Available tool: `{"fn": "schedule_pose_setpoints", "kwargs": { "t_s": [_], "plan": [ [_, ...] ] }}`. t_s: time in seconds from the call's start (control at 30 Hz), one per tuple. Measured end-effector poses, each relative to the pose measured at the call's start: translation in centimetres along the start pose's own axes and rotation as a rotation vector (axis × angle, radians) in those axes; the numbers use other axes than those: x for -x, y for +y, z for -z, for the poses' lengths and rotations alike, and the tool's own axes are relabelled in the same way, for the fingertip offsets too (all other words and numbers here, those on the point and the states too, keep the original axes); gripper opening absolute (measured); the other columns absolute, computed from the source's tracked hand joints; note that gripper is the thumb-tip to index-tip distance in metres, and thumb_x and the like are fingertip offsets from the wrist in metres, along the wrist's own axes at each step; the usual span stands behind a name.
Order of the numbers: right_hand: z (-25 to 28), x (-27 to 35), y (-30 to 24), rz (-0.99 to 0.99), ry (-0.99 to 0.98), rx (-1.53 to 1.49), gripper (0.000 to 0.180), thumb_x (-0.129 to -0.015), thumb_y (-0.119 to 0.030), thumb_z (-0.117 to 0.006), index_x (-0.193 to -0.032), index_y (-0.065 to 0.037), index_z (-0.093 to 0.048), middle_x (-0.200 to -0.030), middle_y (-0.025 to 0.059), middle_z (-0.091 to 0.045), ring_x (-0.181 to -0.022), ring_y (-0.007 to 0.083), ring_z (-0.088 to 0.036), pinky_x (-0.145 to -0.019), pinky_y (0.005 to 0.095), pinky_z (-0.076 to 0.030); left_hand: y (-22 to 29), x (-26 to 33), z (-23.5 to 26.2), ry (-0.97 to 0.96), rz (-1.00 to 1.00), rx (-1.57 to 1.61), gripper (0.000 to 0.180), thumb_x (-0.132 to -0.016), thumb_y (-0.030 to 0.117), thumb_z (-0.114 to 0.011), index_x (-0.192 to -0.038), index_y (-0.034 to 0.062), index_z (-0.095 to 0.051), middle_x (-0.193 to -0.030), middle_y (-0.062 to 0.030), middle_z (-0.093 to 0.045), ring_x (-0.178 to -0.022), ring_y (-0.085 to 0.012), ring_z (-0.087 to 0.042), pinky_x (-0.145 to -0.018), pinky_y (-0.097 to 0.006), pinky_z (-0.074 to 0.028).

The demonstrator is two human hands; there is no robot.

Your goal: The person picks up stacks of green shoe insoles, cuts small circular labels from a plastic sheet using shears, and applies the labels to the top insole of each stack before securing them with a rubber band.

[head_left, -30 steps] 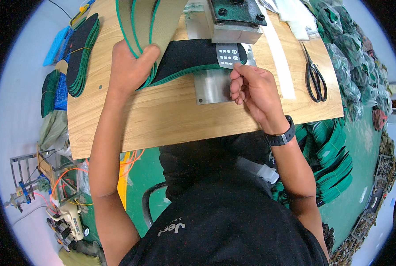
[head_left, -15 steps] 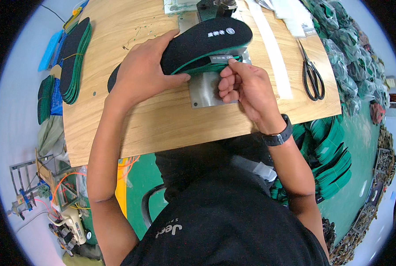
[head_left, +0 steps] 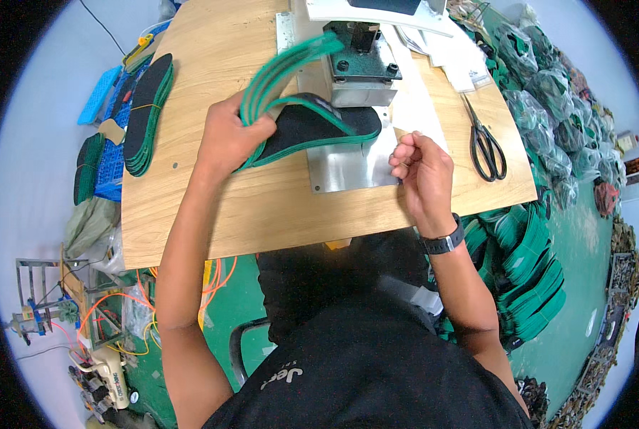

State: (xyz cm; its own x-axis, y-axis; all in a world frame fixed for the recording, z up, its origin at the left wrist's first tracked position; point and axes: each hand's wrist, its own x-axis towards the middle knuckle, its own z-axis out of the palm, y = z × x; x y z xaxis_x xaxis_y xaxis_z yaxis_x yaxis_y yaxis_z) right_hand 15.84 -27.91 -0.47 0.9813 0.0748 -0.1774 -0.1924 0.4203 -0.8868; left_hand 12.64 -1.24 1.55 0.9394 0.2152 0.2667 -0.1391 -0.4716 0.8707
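Note:
My left hand is closed on the heel end of a stack of black insoles with green edges. Its thumb presses inside the stack, and the upper insoles curl up and back, blurred by motion. The lower insoles lie flatter, their toe end over a shiny metal plate. A small dark label shows on the insole under the bent ones. Apart from the stack, to its right, is my right hand, palm turned up with fingers curled together. Whatever it may hold is too small to make out.
Behind the insoles stands a metal fixture with black bolts. Black-handled scissors lie at the right of the wooden table. A banded insole bundle lies at the left. Bagged goods and green insole piles are to the right.
My left hand has bent the upper insoles up and back, opening the stack. My right hand has moved away from the insole edge, rightward and lower. The view has shifted, showing more of the fixture.

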Motion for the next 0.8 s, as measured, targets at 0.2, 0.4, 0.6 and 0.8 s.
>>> {"fn": "schedule_pose_setpoints", "kwargs": {
  "t_s": [0.2, 0.4, 0.6, 0.8],
  "plan": [
    [-2.4, -0.3, 0.5, -0.196, -0.226, 0.217, 0.020, -0.088, -0.016, -0.052, -0.078, 0.000, -0.060, -0.063, 0.0090, -0.062, -0.051, 0.0144, -0.058, -0.047, 0.0233, -0.045, -1.1, 0.4, 1.1, 0.111, 0.001, 0.198, 0.010, -0.076, 0.010, -0.060, -0.079, 0.0008, -0.061, -0.065, 0.0043, -0.053, -0.060, -0.0037, -0.045, -0.054, -0.023, -0.038],
    [-2.2, -1.1, 0.6, -0.227, -0.255, 0.311, 0.021, -0.088, -0.016, -0.052, -0.076, -0.002, -0.061, -0.061, 0.0074, -0.062, -0.049, 0.0135, -0.057, -0.046, 0.0228, -0.044, -0.6, 0.4, 0.9, 0.098, -0.021, 0.113, 0.016, -0.075, 0.015, -0.063, -0.080, 0.0002, -0.061, -0.065, 0.0037, -0.053, -0.059, -0.0046, -0.044, -0.055, -0.023, -0.039],
    [-2.6, -1.3, 0.4, -0.255, -0.238, 0.333, 0.021, -0.089, -0.017, -0.052, -0.077, -0.002, -0.061, -0.062, 0.0071, -0.063, -0.050, 0.0135, -0.058, -0.047, 0.0230, -0.044, -0.4, 0.7, 0.9, 0.076, 0.007, 0.124, 0.018, -0.074, 0.015, -0.063, -0.083, -0.0003, -0.062, -0.066, 0.0033, -0.054, -0.061, -0.0049, -0.044, -0.055, -0.022, -0.039],
    [-3.5, -1.4, 0.5, -0.301, -0.166, 0.380, 0.024, -0.092, -0.021, -0.051, -0.077, -0.005, -0.060, -0.059, 0.0037, -0.060, -0.048, 0.0115, -0.055, -0.043, 0.0199, -0.041, -0.1, 0.9, 0.5, 0.028, -0.006, -0.043, 0.021, -0.074, 0.015, -0.063, -0.089, 0.0012, -0.062, -0.064, -0.0018, -0.054, -0.060, -0.0078, -0.046, -0.057, -0.024, -0.042]
  ]
}}
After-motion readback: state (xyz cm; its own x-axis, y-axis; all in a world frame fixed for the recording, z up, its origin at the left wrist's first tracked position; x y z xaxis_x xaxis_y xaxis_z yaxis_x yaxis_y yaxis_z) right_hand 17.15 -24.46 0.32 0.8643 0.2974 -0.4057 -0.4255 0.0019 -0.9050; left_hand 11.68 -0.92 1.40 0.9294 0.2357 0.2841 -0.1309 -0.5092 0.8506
